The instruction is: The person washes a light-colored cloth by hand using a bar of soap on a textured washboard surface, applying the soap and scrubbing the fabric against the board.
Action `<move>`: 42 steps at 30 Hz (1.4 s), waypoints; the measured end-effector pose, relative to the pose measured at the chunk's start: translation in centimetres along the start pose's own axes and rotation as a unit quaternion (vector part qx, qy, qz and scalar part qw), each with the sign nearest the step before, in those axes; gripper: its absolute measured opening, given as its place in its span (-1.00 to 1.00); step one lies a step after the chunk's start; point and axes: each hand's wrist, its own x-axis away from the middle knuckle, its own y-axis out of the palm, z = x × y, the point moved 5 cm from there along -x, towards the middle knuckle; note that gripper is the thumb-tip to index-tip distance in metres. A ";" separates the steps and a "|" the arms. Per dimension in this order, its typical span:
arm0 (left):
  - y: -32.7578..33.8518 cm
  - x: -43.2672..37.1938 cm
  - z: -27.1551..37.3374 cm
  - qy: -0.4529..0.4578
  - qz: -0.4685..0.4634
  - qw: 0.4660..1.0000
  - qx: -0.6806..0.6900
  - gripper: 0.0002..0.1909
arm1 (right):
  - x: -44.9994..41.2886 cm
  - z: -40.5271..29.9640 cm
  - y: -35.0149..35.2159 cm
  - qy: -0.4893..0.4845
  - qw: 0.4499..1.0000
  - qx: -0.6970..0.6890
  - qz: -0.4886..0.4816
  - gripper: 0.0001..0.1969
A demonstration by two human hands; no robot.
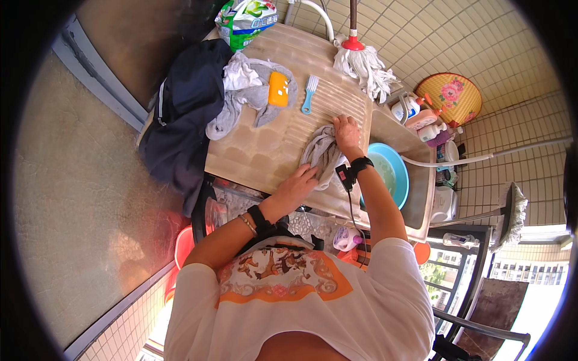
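A wet, bunched grey cloth (321, 151) lies on the ribbed part of a beige washboard counter (257, 155). My right hand (347, 134) grips its far right side with curled fingers. At the cloth's near left side, my left hand (295, 187) holds the edge, the fingers lying over the fabric. Part of the cloth is hidden beneath both hands. Beyond them, a blue scrub brush (309, 94) rests bristles away from me. An orange soap bar or soap case (278, 89) sits on another grey garment (246, 106), beside a white cloth (241, 74).
Dark blue clothing (187, 104) hangs over the counter's left edge. A detergent bag (246, 25) and a mop head (363, 67) stand at the back. Right of the ribs, a sink (417, 198) holds a blue basin (404, 180) of cloudy water. Pump bottles (406, 108) line the wall.
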 end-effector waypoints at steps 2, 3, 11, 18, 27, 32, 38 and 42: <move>0.0 0.6 -0.4 0.001 0.011 1.000 0.000 -0.72 | 1.3 -1.7 -1.7 0.048 0.997 0.042 -0.037 -0.76; 0.0 0.8 -0.4 0.004 0.020 1.000 0.005 -0.73 | 2.7 -3.1 -3.2 0.048 0.997 0.045 -0.036 -0.76; 0.2 -0.7 -0.1 0.021 0.019 1.000 0.005 -0.79 | 8.4 -4.4 -2.6 -0.175 0.982 0.025 -0.065 -0.81; 0.4 -1.1 0.5 0.004 -0.009 1.000 0.012 -0.72 | 0.6 1.5 0.9 -0.079 0.997 -0.020 0.012 -0.67; 0.7 -6.7 -0.9 -0.033 0.006 0.995 -0.098 -0.44 | -4.6 8.0 -4.7 0.115 0.992 -0.027 0.052 -0.65; 1.1 -7.2 0.4 -0.040 -0.015 0.992 -0.116 -0.41 | -0.1 7.3 -1.6 0.028 0.996 0.087 -0.014 -0.54; 1.3 -6.4 -1.3 -0.006 -0.030 0.997 -0.073 -0.42 | 3.9 1.5 -5.5 -0.094 0.995 -0.007 -0.008 -0.62; 0.8 -5.3 -0.1 0.004 -0.037 0.999 0.006 -0.45 | 5.8 -4.8 -6.4 -0.227 0.974 -0.021 0.005 -0.79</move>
